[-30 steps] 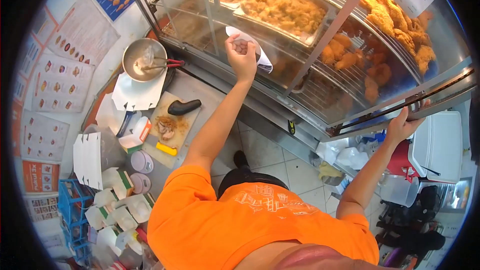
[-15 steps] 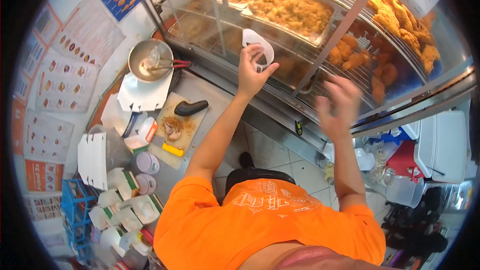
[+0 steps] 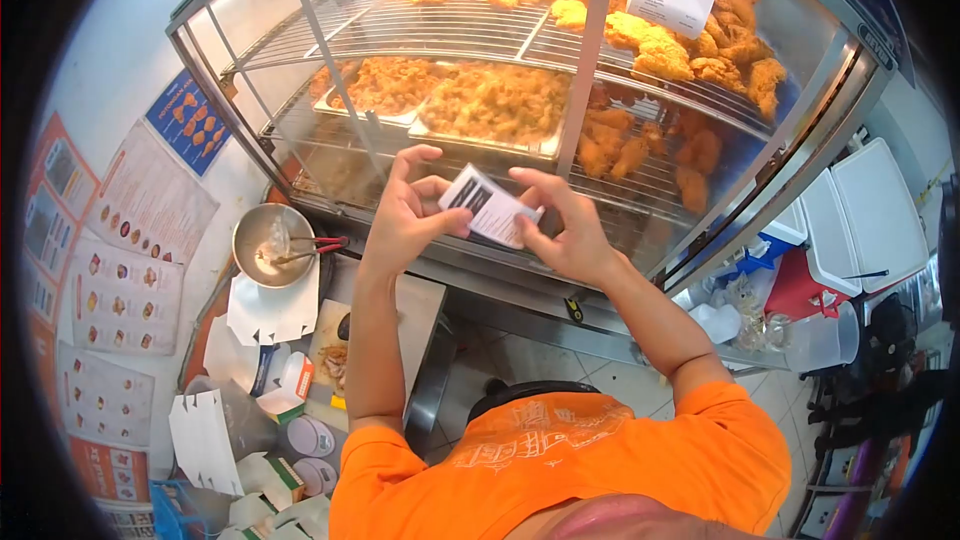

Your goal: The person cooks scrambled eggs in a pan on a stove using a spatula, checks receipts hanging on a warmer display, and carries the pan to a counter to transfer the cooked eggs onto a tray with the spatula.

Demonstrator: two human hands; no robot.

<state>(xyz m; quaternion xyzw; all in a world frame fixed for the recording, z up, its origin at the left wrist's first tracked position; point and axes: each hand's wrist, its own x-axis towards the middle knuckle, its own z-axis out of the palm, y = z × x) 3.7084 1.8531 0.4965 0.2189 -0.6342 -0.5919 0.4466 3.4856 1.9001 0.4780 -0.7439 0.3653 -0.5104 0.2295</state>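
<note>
A white printed paper slip (image 3: 487,208) with a dark block near its upper left is stretched out between my hands, facing me. My left hand (image 3: 408,215) pinches its left end between thumb and fingers. At the other end, the thumb and fingers of my right hand (image 3: 568,230) close on the slip's right edge. Both hands are in front of the glass display case (image 3: 582,80). Behind the slip, inside the case, metal trays (image 3: 490,130) hold small fried pieces.
Large fried chicken pieces (image 3: 735,50) lie on the case's upper rack. To the left, a metal bowl (image 3: 245,230) with red-handled tongs (image 3: 328,244) stands near a cutting board (image 3: 325,340). White cartons (image 3: 205,435) crowd the lower left. An open cooler (image 3: 828,230) stands at right.
The slip was curled in my left hand alone, and my right hand was apart and blurred. Now my right hand grips it too, and it lies flatter. The view has tilted up toward the case.
</note>
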